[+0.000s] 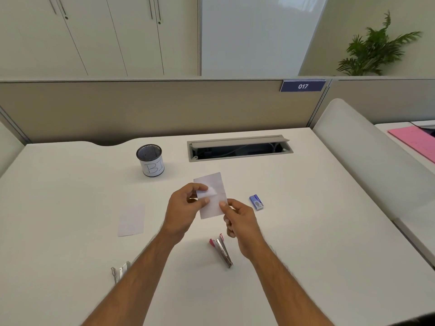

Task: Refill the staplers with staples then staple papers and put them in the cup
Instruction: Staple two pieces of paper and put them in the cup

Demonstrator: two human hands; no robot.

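Nearest me lie 2 staplers: a silver stapler (120, 272) near left, a pink stapler (222, 250) under my hands. Both hands, left hand (186, 208) and right hand (240, 222), pinch a paper slip (213, 196), apparently not stapled yet. Another slip (131, 220) waits left, staple box (256, 202) right. Farther off, the cup (150, 161) looks empty, so I judge most work remains.

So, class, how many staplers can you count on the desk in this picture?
2. A pink stapler lies near the desk's front, just left of the right hand. A silver stapler lies further left, partly behind the left forearm. No others show.
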